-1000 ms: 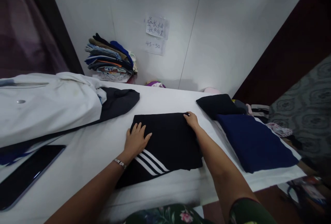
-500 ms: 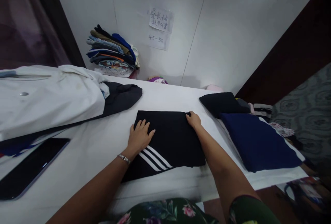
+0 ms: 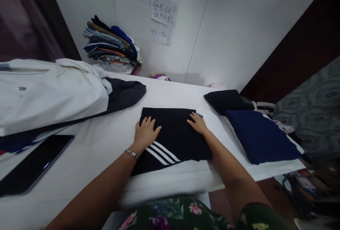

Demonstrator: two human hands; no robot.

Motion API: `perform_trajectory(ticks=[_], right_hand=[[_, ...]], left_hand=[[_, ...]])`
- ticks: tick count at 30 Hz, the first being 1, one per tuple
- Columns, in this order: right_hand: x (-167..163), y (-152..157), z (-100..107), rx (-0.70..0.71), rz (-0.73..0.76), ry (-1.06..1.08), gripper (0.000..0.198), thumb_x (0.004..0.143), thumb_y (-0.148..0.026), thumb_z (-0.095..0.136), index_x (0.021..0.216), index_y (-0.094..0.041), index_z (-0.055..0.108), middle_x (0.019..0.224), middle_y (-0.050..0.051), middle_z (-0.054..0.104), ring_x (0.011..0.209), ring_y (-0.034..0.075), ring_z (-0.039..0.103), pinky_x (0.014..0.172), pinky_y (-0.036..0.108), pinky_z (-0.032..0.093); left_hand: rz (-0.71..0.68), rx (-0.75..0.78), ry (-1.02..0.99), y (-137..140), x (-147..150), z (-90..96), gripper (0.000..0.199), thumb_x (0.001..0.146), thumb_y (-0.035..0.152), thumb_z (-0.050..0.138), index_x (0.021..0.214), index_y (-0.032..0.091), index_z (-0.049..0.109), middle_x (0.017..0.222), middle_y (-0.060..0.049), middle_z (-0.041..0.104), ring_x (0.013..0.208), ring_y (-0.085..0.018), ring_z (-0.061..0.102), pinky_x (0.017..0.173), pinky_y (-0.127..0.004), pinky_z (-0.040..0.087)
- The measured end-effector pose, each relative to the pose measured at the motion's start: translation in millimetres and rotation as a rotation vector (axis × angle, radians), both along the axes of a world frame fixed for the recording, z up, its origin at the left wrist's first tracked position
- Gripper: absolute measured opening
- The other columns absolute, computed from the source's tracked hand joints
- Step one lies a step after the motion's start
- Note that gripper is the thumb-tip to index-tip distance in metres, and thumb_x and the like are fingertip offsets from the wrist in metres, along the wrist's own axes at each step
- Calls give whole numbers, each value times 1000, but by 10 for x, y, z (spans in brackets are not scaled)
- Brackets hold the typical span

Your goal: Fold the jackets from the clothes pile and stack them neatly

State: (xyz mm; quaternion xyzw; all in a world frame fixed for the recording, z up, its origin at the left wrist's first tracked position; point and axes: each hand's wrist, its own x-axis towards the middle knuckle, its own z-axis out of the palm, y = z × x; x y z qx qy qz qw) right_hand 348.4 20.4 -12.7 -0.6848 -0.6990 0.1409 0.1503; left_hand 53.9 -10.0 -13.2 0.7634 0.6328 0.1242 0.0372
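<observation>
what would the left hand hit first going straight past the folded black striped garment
The left hand would probably meet the purple and white bundle by the far edge of the white table; depth is unclear.

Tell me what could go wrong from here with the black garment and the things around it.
The left hand and right hand rest on the upper part of the black garment; its uneven near edge is unheld, so it might shift or crease.
The navy garment lies close to the edge of the table, so a knock could push it off.
The phone lies beside the left forearm and might get bumped.
</observation>
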Motion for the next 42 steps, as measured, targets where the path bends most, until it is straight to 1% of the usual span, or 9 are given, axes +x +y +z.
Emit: perform_trajectory(ticks=[4,9,13,18,22,27,30,34,42], right_hand=[[110,-182,159,128,-62,387,49,86,-48,52,125,-20,59,140,8,50,133,22,41,113,40,27],[220,-835,358,216,-48,700,40,82,-49,59,112,-23,68,116,4,68,116,24,57,106,44,38],[258,-1432,359,249,80,647,37,85,-42,59,119,-28,64,126,4,62,125,24,50,110,46,33],[227,-1872,244,273,284,323,56,83,-35,64,136,-31,47,146,5,42,140,25,28,113,51,26],[223,-1895,171,293,323,50,60,84,-24,58,141,-29,40,149,7,37,141,26,24,111,56,25],[302,-1733,97,329,365,-69,59,80,-9,52,137,-23,47,140,8,49,138,25,31,107,51,32],[334,-1648,101,377,348,-124,59,78,-3,48,132,-26,52,133,6,57,132,23,41,107,50,33],[373,-1568,88,483,278,-196,59,78,2,44,127,-28,57,133,3,57,133,20,40,109,48,29],[444,-1612,-221,357,295,-135,63,75,1,48,130,-28,54,138,5,52,137,23,35,101,45,41]], left_hand=[[0,12,-19,-6,-4,20,60,91,52,28,132,15,51,146,-13,42,138,-30,30,110,-52,23],[-7,-7,-115,23,-30,18,63,90,56,29,132,15,51,146,-14,41,138,-31,28,110,-55,21],[-13,-28,-276,31,-75,85,59,90,54,32,131,17,51,147,-13,40,140,-29,27,111,-57,17],[-143,-11,-398,-162,-74,325,52,89,53,36,124,19,56,140,-10,50,136,-26,34,112,-52,21],[-335,-79,-371,-485,-102,382,57,86,60,39,125,22,56,142,-8,49,137,-27,34,112,-55,20],[-532,-22,-137,-836,-251,124,71,79,65,51,136,23,46,147,-10,41,139,-32,29,112,-58,18],[-558,68,-43,-924,-300,-26,69,79,57,56,137,21,44,148,-11,40,138,-31,30,112,-57,19],[-552,133,6,-942,-292,-102,60,84,41,52,139,20,41,148,-10,39,138,-28,32,112,-54,24],[-600,116,64,-946,-309,-121,68,74,12,43,141,21,39,151,-6,35,140,-24,28,114,-51,21]])
